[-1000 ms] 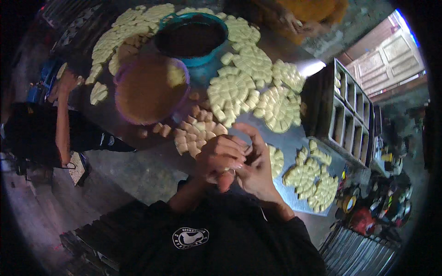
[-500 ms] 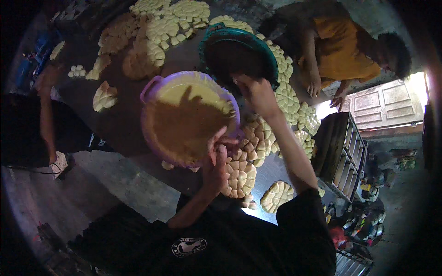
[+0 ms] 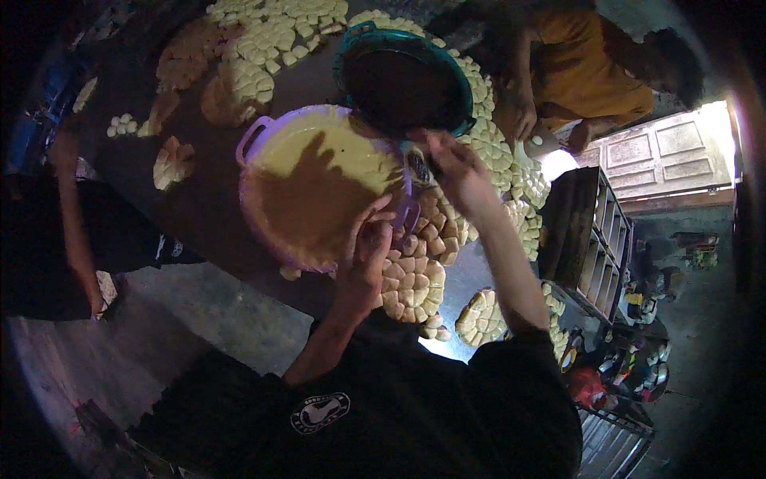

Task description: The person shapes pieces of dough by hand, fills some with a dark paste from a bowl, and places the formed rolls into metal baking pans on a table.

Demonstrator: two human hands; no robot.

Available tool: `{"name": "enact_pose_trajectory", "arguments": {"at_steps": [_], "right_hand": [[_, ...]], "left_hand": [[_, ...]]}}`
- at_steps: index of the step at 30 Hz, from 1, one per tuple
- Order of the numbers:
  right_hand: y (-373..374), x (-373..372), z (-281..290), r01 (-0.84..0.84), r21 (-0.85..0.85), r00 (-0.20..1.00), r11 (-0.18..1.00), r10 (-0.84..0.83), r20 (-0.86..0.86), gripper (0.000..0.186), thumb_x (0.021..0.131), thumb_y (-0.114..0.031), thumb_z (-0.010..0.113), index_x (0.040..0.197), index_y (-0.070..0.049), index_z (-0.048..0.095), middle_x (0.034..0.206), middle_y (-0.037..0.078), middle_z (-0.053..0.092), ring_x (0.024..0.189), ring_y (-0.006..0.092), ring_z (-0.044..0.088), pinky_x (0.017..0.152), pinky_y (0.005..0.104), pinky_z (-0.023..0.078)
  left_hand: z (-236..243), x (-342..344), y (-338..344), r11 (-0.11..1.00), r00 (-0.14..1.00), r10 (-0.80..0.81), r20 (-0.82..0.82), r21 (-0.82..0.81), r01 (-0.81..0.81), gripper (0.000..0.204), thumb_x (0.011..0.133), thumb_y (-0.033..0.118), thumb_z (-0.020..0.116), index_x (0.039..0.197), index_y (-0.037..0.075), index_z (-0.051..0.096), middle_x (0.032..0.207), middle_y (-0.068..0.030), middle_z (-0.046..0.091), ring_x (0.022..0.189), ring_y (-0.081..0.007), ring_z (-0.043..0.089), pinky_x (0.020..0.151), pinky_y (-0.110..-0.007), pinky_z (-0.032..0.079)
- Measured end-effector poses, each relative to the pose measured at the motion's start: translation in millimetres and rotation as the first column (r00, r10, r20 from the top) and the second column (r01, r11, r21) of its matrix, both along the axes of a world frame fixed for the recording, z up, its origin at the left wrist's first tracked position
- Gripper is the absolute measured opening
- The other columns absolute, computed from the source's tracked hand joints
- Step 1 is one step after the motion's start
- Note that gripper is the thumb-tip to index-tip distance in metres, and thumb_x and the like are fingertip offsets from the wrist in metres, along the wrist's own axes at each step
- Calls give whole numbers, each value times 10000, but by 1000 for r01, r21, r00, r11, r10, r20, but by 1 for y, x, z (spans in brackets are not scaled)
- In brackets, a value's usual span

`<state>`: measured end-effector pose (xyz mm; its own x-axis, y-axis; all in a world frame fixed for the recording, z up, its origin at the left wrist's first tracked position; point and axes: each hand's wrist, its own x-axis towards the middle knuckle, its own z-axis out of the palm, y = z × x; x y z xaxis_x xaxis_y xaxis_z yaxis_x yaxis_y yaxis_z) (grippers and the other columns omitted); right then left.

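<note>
My left hand [image 3: 369, 251] is raised by the near right rim of a purple basin [image 3: 249, 199] holding a smooth pale yellow mass. Its fingers stretch upward and a little apart, with nothing visible in them. Over the near edge of a teal basin [image 3: 456, 80] with dark contents, my right hand [image 3: 459, 169] has its fingers closed together; what they may hold is hidden. A small dark shape with a pale edge [image 3: 419, 166] shows below those fingers, too unclear to name. Beside my left hand lie clustered pale dough pieces [image 3: 411, 283].
More dough pieces [image 3: 267, 36] cover the far table. At the right are a person in orange [image 3: 590, 76], a wooden rack [image 3: 594, 243] and a panelled door [image 3: 662, 164]. Another person's arm [image 3: 76, 215] is at the left. A round dough cluster [image 3: 480, 318] lies near my right elbow.
The view has shifted slightly. My right hand has drawn back from over the teal basin to its near edge. My left hand has turned a little, staying by the purple rim.
</note>
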<state>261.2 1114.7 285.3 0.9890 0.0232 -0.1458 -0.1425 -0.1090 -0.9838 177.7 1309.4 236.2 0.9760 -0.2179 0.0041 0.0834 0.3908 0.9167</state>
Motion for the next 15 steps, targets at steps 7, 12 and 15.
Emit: {"name": "enact_pose_trajectory", "arguments": {"at_steps": [7, 12, 15], "right_hand": [[7, -160, 17, 43, 398, 954, 916, -155, 255, 275, 988, -48, 588, 1257, 0, 552, 1121, 76, 684, 944, 126, 654, 829, 273, 528], [-40, -246, 25, 62, 164, 893, 984, -128, 432, 448, 867, -54, 749, 1280, 31, 599, 1199, 127, 658, 1073, 176, 643, 887, 305, 540], [-54, -292, 64, 311, -551, 807, 774, 91, 584, 558, 769, 39, 754, 1306, -48, 629, 1330, 198, 571, 1134, 327, 641, 859, 359, 569]], "left_hand": [[23, -60, -34, 715, 913, -338, -228, -693, 92, 335, 1054, 205, 500, 1316, -1, 531, 1308, -111, 588, 1250, -203, 542, 1086, -387, 417], [53, -111, -63, 702, 844, -451, -290, -699, 135, 371, 1045, 227, 519, 1348, 13, 524, 1329, -107, 585, 1266, -197, 536, 1079, -388, 438], [68, -148, -83, 800, 887, -442, -136, -506, 321, 382, 1017, 136, 551, 1376, 7, 527, 1416, -124, 526, 1304, -190, 510, 1092, -378, 438]]}}
